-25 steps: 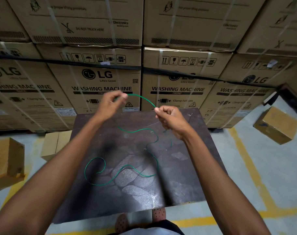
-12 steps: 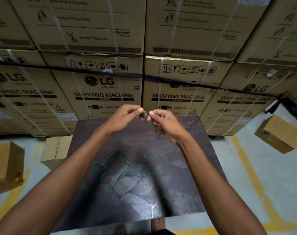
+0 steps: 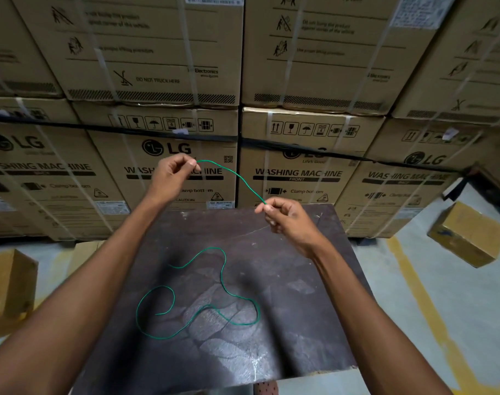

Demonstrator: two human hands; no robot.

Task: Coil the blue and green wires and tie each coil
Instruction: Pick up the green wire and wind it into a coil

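Right now the green wire (image 3: 220,283) is thin, glossy and springy. One stretch of it arcs through the air between my two hands, and the rest lies in loose, wavy loops on the dark board (image 3: 300,323) below, ending in a curled hook near the board's left side. My left hand (image 3: 172,178) is raised in front of the boxes, thumb and forefinger pinching the wire's upper end, the other fingers curled in. My right hand (image 3: 288,220) is lower, over the board's far edge, pinching the same wire where the arc comes down; I cannot tell how the wire runs on from that hand to the loops below.

The board is flat, roughly square, scuffed and mottled with pale grey patches and a thin scratch across its far part. The loops keep well inside its edges, with bare surface on the right and near sides. Beyond it stand stacked cardboard cartons (image 3: 297,172) printed with washing machine labels and bound with pale straps. A small brown box (image 3: 468,232) lies on the grey floor to the right, beside a yellow painted line (image 3: 414,295).
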